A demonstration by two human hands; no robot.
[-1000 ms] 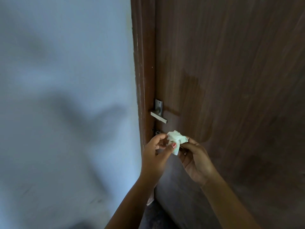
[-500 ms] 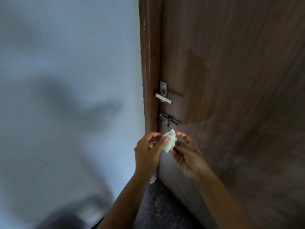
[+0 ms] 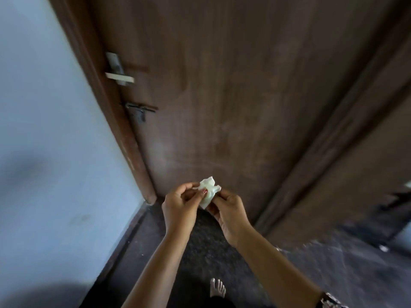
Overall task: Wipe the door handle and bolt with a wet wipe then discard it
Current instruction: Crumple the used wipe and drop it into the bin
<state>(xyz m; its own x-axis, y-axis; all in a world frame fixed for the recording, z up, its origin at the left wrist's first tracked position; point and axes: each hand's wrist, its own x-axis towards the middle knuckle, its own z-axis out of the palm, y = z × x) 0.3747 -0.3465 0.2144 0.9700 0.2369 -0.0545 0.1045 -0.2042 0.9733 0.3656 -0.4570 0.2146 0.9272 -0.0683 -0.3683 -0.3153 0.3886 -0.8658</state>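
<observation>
A crumpled white wet wipe (image 3: 208,190) is pinched between the fingers of my left hand (image 3: 181,206) and my right hand (image 3: 229,213), held low in front of the dark brown door (image 3: 233,96). The metal lever handle (image 3: 119,76) with its plate sits at the upper left on the door's edge. Below it is the dark sliding bolt (image 3: 140,111). Both hands are well below and to the right of the handle and bolt, touching neither.
A pale blue wall (image 3: 44,152) fills the left side, and the brown door frame (image 3: 106,101) runs between it and the door. The floor (image 3: 211,252) is dark. My bare foot (image 3: 218,287) shows at the bottom. A second dark panel (image 3: 344,185) stands at right.
The view has tilted down and to the right, so handle and bolt now sit higher and further left. My hands have dropped away from the bolt, still working the wipe between them.
</observation>
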